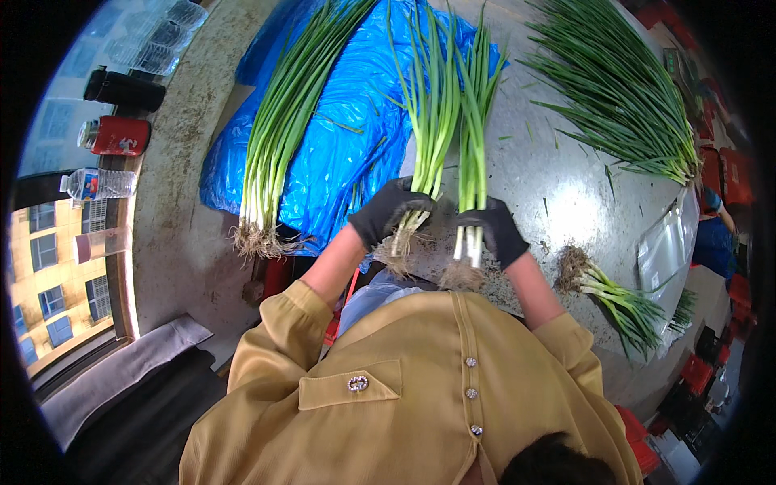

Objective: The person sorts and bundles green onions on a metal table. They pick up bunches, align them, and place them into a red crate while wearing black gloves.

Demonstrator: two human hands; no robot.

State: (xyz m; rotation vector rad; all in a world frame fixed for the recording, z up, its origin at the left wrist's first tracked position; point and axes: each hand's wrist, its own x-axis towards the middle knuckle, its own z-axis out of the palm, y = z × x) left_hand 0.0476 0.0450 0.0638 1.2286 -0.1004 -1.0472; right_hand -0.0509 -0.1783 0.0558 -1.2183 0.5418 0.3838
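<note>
Both hands wear black gloves. My left hand (391, 209) is closed around a bunch of green onions (431, 121), just above its roots. In my right hand (494, 229) is a second, thinner bunch of green onions (473, 145), gripped near the white ends, its roots slightly blurred. The leaves of both bunches point away from me. A larger pile of green onions (285, 121) lies on a blue plastic sheet (345, 151) to the left. At the far right of the metal table (527, 163) rests a big heap of green onions (624, 97).
A short bunch of green onions (618, 300) lies at the table's right, beside clear plastic bags (667, 242). Along the window ledge stand or lie a red flask (121, 136), a black bottle (124, 90) and a plastic water bottle (106, 183). Another person's arm (721, 212) shows at the right edge.
</note>
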